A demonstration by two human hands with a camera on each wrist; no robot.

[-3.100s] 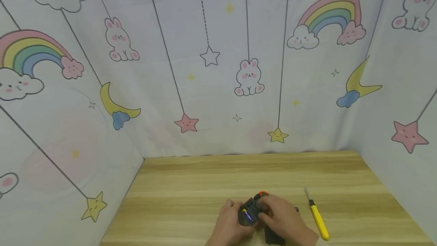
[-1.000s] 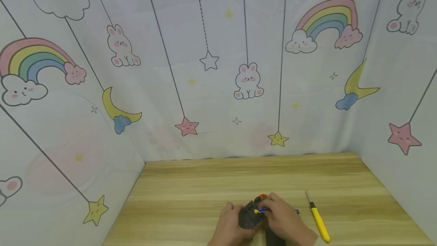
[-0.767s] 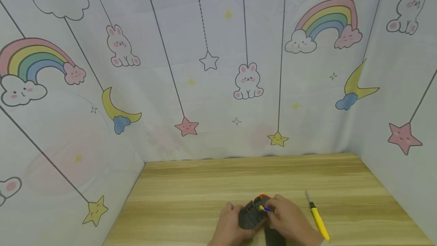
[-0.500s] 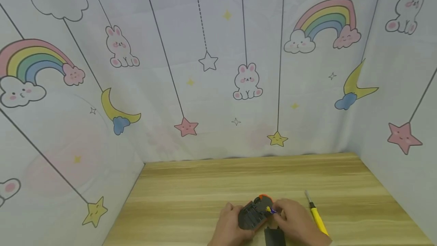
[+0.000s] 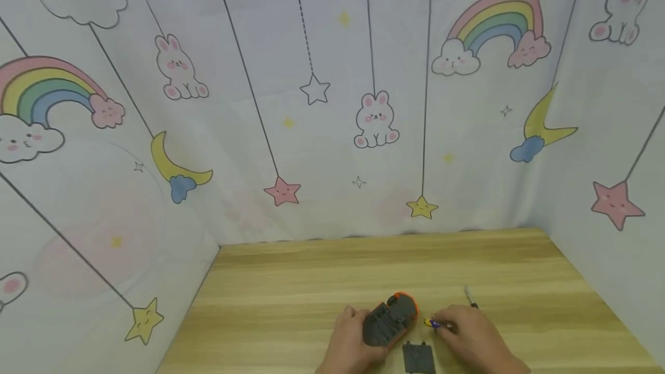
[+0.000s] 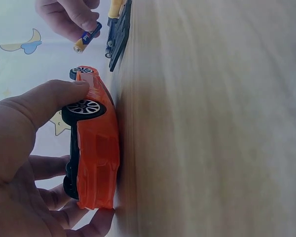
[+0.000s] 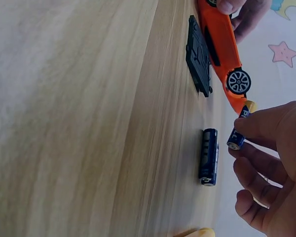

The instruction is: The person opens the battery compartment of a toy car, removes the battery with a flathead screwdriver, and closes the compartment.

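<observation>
Wheels up, an orange toy car (image 5: 387, 328) lies in my left hand (image 5: 347, 342), thumb and fingers around its sides. Its dark underside shows an uncovered battery compartment (image 5: 383, 326) with no battery visible in it. To the car's right, my right hand (image 5: 475, 333) pinches a blue battery with a yellow end (image 7: 241, 124) between thumb and fingers, just above the table. A second blue battery (image 7: 208, 157) lies on the table close by in the right wrist view. The black battery cover (image 5: 418, 358) lies between the hands, nearer the front.
A screwdriver (image 5: 470, 295) lies to the right, its yellow handle mostly hidden behind my right hand in the head view. The wood-patterned table (image 5: 291, 281) is enclosed by white printed cloth (image 5: 332, 131) at the back and both sides.
My right hand has lifted the battery out of the car's compartment and carried it right, uncovering the battery cover from view. My left hand keeps the car in nearly the same place.
</observation>
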